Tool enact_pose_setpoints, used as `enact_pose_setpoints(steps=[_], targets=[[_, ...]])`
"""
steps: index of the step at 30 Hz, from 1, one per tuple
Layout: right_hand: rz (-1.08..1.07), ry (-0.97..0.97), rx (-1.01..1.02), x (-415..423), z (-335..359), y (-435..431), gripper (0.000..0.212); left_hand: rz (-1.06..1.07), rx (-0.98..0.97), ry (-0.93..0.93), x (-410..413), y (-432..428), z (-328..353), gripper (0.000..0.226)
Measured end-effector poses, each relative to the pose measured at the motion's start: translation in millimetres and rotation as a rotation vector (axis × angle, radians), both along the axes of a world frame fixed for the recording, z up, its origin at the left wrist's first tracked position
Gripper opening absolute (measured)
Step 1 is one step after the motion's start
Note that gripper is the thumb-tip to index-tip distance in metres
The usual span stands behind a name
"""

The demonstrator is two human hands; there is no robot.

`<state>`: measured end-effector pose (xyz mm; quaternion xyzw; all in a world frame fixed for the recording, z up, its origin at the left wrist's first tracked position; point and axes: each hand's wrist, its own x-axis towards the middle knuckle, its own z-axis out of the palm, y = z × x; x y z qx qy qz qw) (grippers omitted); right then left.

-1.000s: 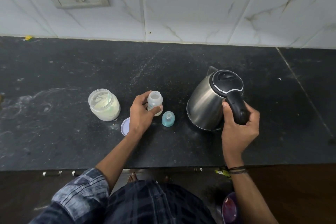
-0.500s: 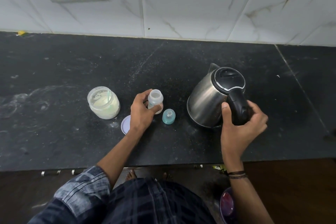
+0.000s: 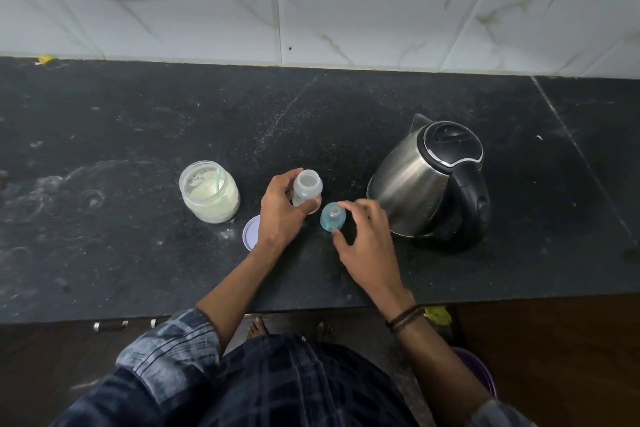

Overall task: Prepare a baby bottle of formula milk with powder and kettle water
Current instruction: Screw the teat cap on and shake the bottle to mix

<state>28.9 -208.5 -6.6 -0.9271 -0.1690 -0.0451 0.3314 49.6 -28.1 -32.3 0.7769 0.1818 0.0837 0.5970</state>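
Open baby bottle [image 3: 307, 188] held upright on the counter [image 3: 138, 121]; teat cap [image 3: 332, 217] off, just beside it.

The uncapped glass jar [image 3: 209, 191] holds pale powder with a light green scoop handle leaning inside, and its lid [image 3: 250, 231] lies flat near the jar. The steel kettle [image 3: 429, 180] stands with its black lid closed; contents not visible. The bottle is small, translucent white, and its mouth is uncovered; the fill level cannot be told. The left hand [image 3: 280, 215] grips the bottle's body, fingers and thumb curled round it. The right hand [image 3: 367, 239] pinches the blue teat cap between forefinger and thumb, between bottle and kettle. The hands are close together but not touching; the kettle stands unheld just beyond the right hand.
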Motion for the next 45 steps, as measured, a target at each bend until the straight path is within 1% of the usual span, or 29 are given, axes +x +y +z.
enact_pose_setpoints(steps=[2, 4, 6, 10, 14, 17, 21, 24, 27, 32, 45], targets=[[0.035, 0.094, -0.066, 9, -7, 6, 0.061, -0.005, 0.03, -0.013, -1, 1, -1, 0.062], [0.051, 0.163, -0.11, 18, -11, 11, 0.068, -0.008, 0.046, -0.016, -2, 2, 0, 0.062], [0.051, 0.193, -0.139, 24, -13, 17, 0.067, -0.013, 0.047, -0.021, -2, 2, 3, 0.061], [-0.003, 0.188, -0.179, 31, -9, 19, 0.057, -0.034, 0.056, -0.013, -2, 4, 7, 0.059], [-0.1, 0.158, -0.071, 37, 7, 13, 0.055, -0.048, 0.066, -0.017, -2, 5, 5, 0.058], [-0.148, 0.111, 0.065, 42, 26, 11, 0.051, -0.049, 0.073, -0.018, -2, 4, 4, 0.059], [-0.094, 0.157, 0.247, 52, 44, 20, 0.051, -0.046, 0.081, -0.025, -1, 4, 4, 0.059], [-0.001, 0.158, 0.295, 59, 49, 30, 0.053, -0.048, 0.09, -0.01, -1, 4, 4, 0.058], [0.064, 0.168, 0.265, 66, 49, 39, 0.055, -0.052, 0.1, 0.011, 0, 5, 3, 0.058], [0.157, 0.167, 0.109, 72, 47, 49, 0.06, -0.062, 0.128, 0.054, 2, 6, 3, 0.066], [0.16, 0.118, -0.056, 78, 52, 57, 0.062, -0.076, 0.16, 0.078, 3, 8, 4, 0.068]])
